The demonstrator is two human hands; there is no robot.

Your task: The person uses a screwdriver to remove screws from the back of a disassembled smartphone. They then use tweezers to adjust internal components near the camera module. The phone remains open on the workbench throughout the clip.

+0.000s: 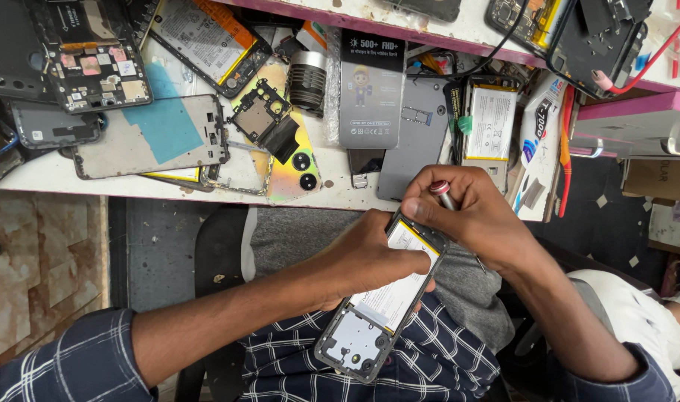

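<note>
Head view, phone: an opened phone (381, 309), back cover off and battery showing, lay tilted over the lap at lower centre, off the bench (50, 175).
Left hand (366, 260): curled round the phone's middle, steadying it.
Right hand (470, 212): fingers closed on a red-capped screwdriver (444, 195), tip at the phone's top edge.
Bench: phone frames, backs and batteries littered the upper frame.
</note>
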